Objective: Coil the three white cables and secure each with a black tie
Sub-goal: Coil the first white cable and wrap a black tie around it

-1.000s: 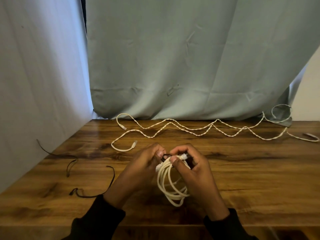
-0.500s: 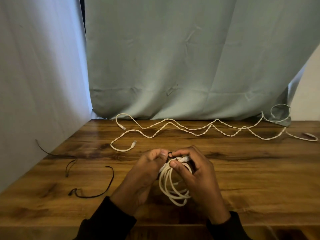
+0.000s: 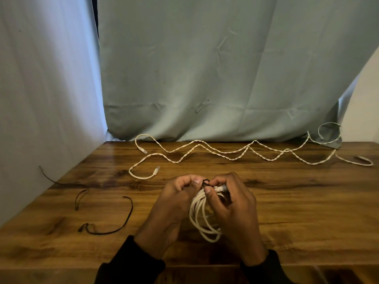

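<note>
Lying loose on the left of the wooden worktop (image 3: 287, 201) are two black ties: one thin tie (image 3: 67, 184) runs from the pale cloth (image 3: 47, 99) at the left edge toward the middle and doubles back in a narrow loop, and a second curved tie (image 3: 121, 224) rests nearer the front edge, well apart from the hands. Behind them, along the back of the worktop, two uncoiled white cables lie twisted round one another in a zigzag; the rear cable (image 3: 155, 141) ends in a plug near the grey-green curtain (image 3: 225, 68), and the front cable (image 3: 143, 177) curls into an open hook with its plug pointing right. Their twisted run stretches to the far right, where one loop lifts against the curtain and a plug end lies flat near the edge. At the front centre, the left hand (image 3: 172, 203) has its fingers curled inward, fingertips pinching at a third black tie (image 3: 205, 183), which shows as a small dark loop between both hands. The right hand (image 3: 233, 206) curls round the top of the coiled white cable (image 3: 202, 220), thumb pressing the bundle just below the tie, with a white plug end poking out under its fingers. That coil hangs in several loops between the two wrists, its lower end just above or on the worktop; which, I cannot tell. Both forearms wear black sleeves (image 3: 133, 265).
</note>
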